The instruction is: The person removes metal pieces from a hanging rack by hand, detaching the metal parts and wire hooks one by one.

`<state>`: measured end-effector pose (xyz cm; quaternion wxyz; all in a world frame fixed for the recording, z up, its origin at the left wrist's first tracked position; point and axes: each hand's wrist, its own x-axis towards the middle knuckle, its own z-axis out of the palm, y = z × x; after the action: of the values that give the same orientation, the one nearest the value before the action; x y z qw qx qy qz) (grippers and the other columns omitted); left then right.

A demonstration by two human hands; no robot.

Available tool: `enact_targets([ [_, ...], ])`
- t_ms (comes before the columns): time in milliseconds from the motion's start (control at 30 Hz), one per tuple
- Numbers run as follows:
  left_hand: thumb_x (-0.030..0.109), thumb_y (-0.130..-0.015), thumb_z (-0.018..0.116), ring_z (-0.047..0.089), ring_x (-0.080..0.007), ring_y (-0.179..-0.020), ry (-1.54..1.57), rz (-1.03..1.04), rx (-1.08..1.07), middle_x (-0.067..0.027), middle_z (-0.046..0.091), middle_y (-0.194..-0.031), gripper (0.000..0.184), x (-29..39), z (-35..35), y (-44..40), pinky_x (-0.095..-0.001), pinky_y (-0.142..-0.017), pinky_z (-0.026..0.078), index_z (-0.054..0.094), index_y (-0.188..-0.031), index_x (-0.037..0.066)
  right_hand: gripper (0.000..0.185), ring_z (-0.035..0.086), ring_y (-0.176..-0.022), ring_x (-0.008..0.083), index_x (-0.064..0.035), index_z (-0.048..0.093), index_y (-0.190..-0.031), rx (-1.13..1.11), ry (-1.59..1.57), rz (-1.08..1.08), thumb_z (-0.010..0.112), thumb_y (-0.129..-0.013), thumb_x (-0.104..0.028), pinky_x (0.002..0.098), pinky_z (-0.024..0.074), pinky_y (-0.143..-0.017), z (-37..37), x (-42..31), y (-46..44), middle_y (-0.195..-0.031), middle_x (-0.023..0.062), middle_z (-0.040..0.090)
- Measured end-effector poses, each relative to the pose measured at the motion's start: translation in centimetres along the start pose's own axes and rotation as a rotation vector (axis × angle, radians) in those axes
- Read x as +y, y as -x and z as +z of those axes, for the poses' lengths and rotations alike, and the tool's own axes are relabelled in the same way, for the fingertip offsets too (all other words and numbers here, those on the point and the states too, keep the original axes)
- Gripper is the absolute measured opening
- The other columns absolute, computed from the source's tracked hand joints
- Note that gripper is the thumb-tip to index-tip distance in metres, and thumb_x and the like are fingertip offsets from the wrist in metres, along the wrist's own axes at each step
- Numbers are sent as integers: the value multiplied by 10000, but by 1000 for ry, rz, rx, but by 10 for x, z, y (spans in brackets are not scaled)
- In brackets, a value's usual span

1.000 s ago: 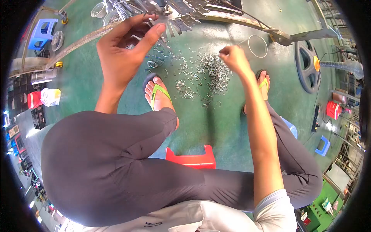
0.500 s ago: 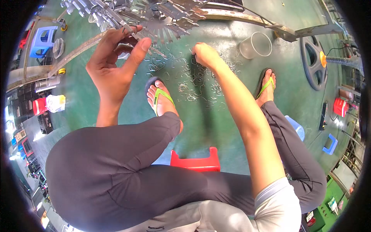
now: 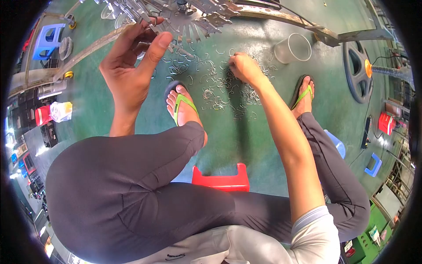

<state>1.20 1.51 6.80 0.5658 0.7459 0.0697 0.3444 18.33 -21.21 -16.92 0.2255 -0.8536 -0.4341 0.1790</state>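
Silvery metal clip plates (image 3: 187,20) fan out in a cluster at the top of the head view. My left hand (image 3: 132,72) is raised at the cluster's left side, its fingers and thumb closed around one narrow metal strip. The strip's far end shows just beyond my thumb. Over the green floor, my right hand (image 3: 247,68) is closed with its fingertips pressed together; what they hold, if anything, is hidden. Many small bent wire hooks (image 3: 215,99) lie scattered on the floor below and around it.
A clear plastic tub (image 3: 293,48) stands right of the hooks. A metal frame bar (image 3: 281,16) crosses the top. My sandalled feet flank the hooks, and a red stool (image 3: 220,179) sits below. A black handwheel (image 3: 355,72) is at right, a blue stool (image 3: 48,42) at far left.
My right hand has shifted a little right and down, its fingers curled further under. My left hand stays at the metal cluster, which sits slightly higher in view.
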Motion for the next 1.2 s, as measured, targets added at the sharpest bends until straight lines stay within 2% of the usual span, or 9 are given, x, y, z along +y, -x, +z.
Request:
enact_targets([
  [67,-34,-868,815,703,-137,-914,22,16,-6,-165,742,-1166,368,-3,-1,-1,-284,-794,583,689,-1213,-20,182,706,-928,421,-37,763,-931,-187,-6,35,618,-827,-75,514,586,-832,0,-11,1,-951,215,706],
  [233,-31,-866,817,704,-135,-910,43,45,-16,-166,741,-1165,368,-5,1,-1,-284,-800,584,689,-1210,-11,163,718,-851,463,42,721,-816,119,-72,-11,655,-784,-103,519,603,-786,22,-29,13,-870,277,723],
  [333,-28,-864,819,706,-136,-909,33,29,-8,-166,740,-1168,369,-2,1,-1,-289,-802,584,688,-1209,-11,186,720,-869,470,63,718,-842,-51,-23,267,654,-806,-108,527,597,-800,25,-38,8,-888,291,721],
  [433,-25,-864,820,707,-140,-908,28,20,-2,-166,740,-1169,372,-3,0,0,-293,-802,584,687,-1212,-14,193,721,-876,475,59,728,-850,-90,-21,271,654,-826,-117,536,590,-802,21,-34,3,-901,302,718],
  [533,-21,-866,821,708,-144,-908,35,19,0,-163,740,-1170,376,-4,0,1,-296,-802,583,686,-1217,-17,181,717,-873,480,51,738,-869,113,-149,313,662,-824,-108,537,590,-802,19,-29,1,-902,302,719],
  [667,-14,-866,823,707,-143,-902,44,17,5,-155,740,-1174,379,-5,2,0,-297,-804,581,685,-1219,-18,172,710,-851,486,39,732,-832,144,-41,48,709,-809,-130,530,599,-792,29,-25,-3,-911,269,727],
  [900,-2,-870,822,700,-130,-908,30,-4,3,-139,743,-1160,378,-2,1,0,-282,-785,574,679,-1218,-29,216,715,-875,449,61,714,-814,-42,118,193,717,-755,-148,501,594,-796,28,-41,-5,-917,306,699],
  [1000,4,-873,821,690,-122,-925,24,-24,-4,-131,745,-1157,376,-3,-3,1,-275,-778,571,676,-1219,-27,221,719,-874,432,69,698,-816,188,80,259,691,-749,-142,485,588,-806,27,-44,8,-878,289,711],
  [1200,26,-891,812,682,-114,-933,46,-29,-13,-122,747,-1162,368,-1,-2,1,-277,-797,572,674,-1228,-20,232,718,-867,401,40,727,-905,236,-514,454,702,-779,-153,484,568,-829,12,-56,30,-872,251,721],
])
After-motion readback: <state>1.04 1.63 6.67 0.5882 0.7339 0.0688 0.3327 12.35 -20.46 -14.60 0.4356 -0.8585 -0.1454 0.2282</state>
